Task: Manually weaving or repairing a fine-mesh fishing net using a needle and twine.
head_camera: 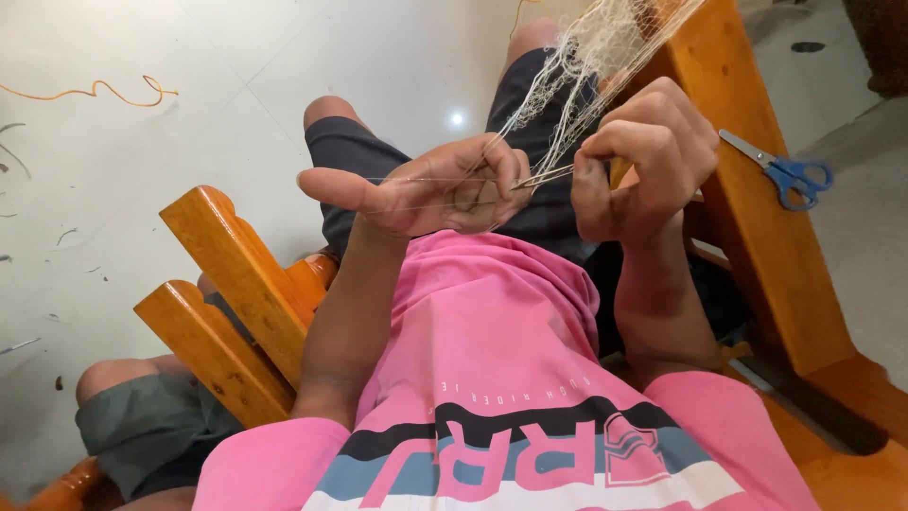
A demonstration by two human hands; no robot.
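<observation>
Both hands pinch net [605, 47] threads; scissors [790, 170] nearby.

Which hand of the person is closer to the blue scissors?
The right hand is closer: it pinches threads just left of the wooden armrest where the blue scissors lie. The left hand is farther left, over the lap.
</observation>
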